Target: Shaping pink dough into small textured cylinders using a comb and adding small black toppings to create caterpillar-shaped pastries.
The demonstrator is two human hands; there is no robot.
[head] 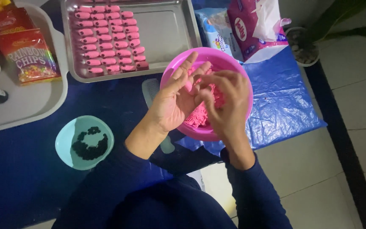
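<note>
My left hand [176,99] is held palm up over a pink bowl [217,57], fingers spread. A small piece of pink dough lies on that palm. My right hand [227,101] presses its fingertips onto the dough piece against the left palm. More crumbly pink dough [198,115] fills the bowl beneath both hands. A metal tray [166,29] behind the bowl carries several rows of shaped pink dough pieces [109,40] with dark tips.
A teal bowl [66,138] with dark chips sits at the left front. A comb [151,91] lies beside the pink bowl. A white tray [34,101] holds red packets [26,53]. Bags [250,25] stand at the back right on blue plastic sheet [284,101].
</note>
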